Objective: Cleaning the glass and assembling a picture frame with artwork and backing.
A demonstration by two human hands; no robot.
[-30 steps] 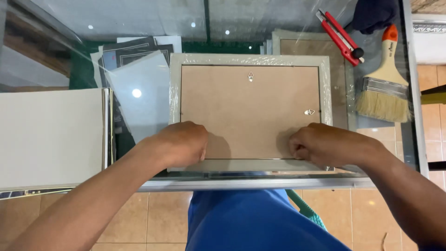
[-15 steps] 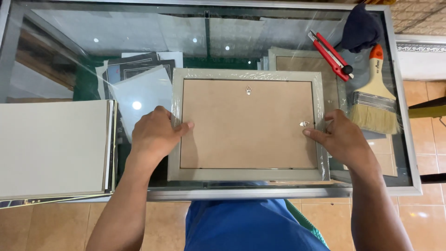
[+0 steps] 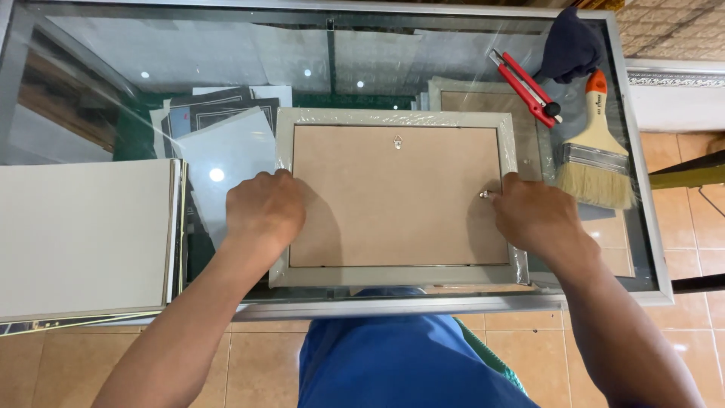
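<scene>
Left hand point(image 3: 264, 208) curled on left edge of picture frame point(image 3: 398, 198), right hand point(image 3: 535, 217) clamps right edge; frame face-down mid glass tabletop point(image 3: 226, 53). Brush point(image 3: 595, 147), red cutter point(image 3: 526, 87) upper right, cardboard sheets point(image 3: 83, 238) left.

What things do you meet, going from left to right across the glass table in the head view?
Stack of grey boards → left hand → picture frame lying face down → right hand → paintbrush.

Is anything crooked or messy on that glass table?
Nothing is broken or spilled. The picture frame lies face down and square to the table edge, held by the left hand and right hand. Only the stack of boards overhangs the near edge a little.
</scene>
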